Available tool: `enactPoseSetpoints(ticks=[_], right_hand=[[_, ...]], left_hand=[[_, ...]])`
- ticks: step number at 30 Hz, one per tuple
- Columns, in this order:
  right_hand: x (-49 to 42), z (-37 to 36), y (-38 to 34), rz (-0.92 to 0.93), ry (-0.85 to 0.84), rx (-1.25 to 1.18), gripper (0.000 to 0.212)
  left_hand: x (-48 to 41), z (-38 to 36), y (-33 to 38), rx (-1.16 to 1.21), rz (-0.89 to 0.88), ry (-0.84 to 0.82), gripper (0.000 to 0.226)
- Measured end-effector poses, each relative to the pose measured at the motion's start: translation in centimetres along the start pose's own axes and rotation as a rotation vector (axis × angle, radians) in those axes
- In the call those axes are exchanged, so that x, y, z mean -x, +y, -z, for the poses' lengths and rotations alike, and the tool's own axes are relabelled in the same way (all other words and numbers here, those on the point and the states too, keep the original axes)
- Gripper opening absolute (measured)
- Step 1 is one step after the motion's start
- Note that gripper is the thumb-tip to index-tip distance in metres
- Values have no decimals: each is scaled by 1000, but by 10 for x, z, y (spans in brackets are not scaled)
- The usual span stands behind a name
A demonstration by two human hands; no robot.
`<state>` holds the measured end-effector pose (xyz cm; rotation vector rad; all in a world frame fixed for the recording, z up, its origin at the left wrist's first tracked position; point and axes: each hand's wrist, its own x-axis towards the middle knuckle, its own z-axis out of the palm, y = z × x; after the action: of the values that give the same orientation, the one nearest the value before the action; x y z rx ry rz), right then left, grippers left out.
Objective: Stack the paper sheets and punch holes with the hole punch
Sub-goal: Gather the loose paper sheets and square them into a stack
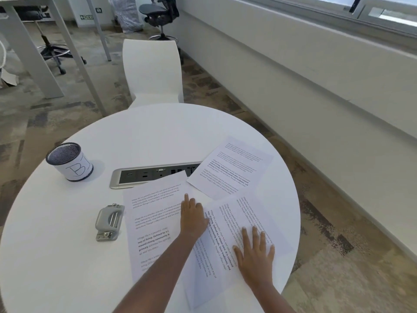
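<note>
"B" handwritten on mesh cup's label (77, 169), "Village life is a peaceful…" on sheets (153, 224), "EXIT" floor sign (86, 17)

Left hand (193, 219) flat on near-left sheet (153, 224); its fingers (186, 199) point toward power strip (144, 176) set in table (158, 136). Right hand (256, 251) flat on near-right sheet (225, 245), which overlaps left sheet. Third sheet (230, 168) beyond both sets of fingers, over power strip's right end. Hole punch (110, 222) left of left fingers, just beside left sheet. Cup (68, 161) far left, behind punch. Chair (152, 71) behind table.
</note>
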<state>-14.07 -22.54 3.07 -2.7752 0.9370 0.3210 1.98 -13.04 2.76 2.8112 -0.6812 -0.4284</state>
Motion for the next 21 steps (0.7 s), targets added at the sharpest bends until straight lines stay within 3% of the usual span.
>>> enactPoseSetpoints(ticks=[13, 21], right_hand=[[-10, 5, 0, 25, 50, -49, 85], [-28, -1, -18, 93, 20, -71, 94]], left_hand=[[11, 18, 2, 364, 29, 79, 30], [29, 25, -52, 743, 438, 311, 28]])
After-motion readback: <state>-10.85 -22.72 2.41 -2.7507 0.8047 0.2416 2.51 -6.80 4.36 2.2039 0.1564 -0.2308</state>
